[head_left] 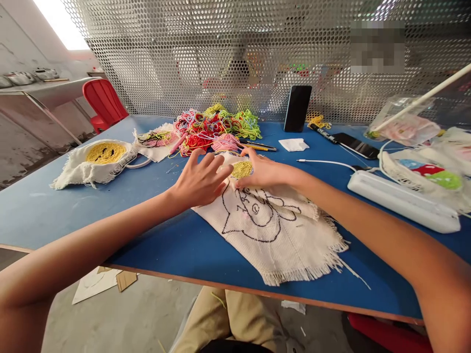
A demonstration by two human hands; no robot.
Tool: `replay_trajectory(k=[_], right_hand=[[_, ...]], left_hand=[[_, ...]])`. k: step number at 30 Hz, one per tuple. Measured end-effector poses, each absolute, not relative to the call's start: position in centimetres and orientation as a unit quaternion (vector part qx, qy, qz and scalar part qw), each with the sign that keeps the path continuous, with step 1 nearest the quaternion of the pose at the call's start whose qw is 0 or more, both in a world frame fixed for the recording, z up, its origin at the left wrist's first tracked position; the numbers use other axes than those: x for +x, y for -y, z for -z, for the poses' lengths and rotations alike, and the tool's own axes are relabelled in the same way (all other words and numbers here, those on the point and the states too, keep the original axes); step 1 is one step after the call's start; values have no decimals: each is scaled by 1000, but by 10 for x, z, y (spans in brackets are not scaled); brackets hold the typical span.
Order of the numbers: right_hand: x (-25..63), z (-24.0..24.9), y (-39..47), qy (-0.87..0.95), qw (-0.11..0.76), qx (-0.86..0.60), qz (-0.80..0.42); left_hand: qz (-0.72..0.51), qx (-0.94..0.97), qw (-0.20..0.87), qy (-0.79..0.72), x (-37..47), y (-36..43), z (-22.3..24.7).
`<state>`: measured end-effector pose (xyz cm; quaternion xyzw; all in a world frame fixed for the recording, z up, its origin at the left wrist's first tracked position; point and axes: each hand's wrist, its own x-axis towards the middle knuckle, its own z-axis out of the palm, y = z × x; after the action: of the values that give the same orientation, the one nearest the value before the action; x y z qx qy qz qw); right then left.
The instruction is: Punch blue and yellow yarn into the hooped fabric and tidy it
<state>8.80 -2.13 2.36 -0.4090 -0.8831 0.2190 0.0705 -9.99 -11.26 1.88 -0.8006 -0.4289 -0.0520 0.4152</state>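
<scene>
A cream woven cloth (pixel 290 250) with frayed edges and a black line drawing lies at the table's front edge. Near its far end is a small yellow tufted patch (pixel 242 169). My left hand (pixel 201 179) rests at the cloth's left side, fingers bent and apart, the tips close to the patch. From the right, my right hand (pixel 265 170) reaches over the cloth, its thumb and forefinger spread on either side of the patch. Neither hand shows a tool. The undersides of the fingers are hidden.
Behind the hands sits a tangled heap of coloured yarn (pixel 209 128), with a yellow craft knife (pixel 257 146) before it. A phone (pixel 297 109) leans on the perforated metal screen (pixel 154 63). Rightward lie another phone (pixel 355 145) and a white lamp (pixel 403 200); leftward, a yellow smiley piece (pixel 106 153).
</scene>
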Motion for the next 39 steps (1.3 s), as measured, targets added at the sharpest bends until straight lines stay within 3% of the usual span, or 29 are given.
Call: replay_trajectory(k=[9, 24, 32, 39], right_hand=[[88, -20, 18, 884, 69, -405, -222], [88, -19, 17, 878, 70, -420, -217], [89, -18, 16, 882, 67, -413, -216], [88, -20, 17, 885, 67, -407, -216]], left_hand=[[-3, -827, 400, 396, -101, 106, -16], [38, -805, 387, 447, -100, 107, -15], [41, -833, 313, 455, -104, 100, -12], [66, -804, 379, 452, -106, 104, -15]])
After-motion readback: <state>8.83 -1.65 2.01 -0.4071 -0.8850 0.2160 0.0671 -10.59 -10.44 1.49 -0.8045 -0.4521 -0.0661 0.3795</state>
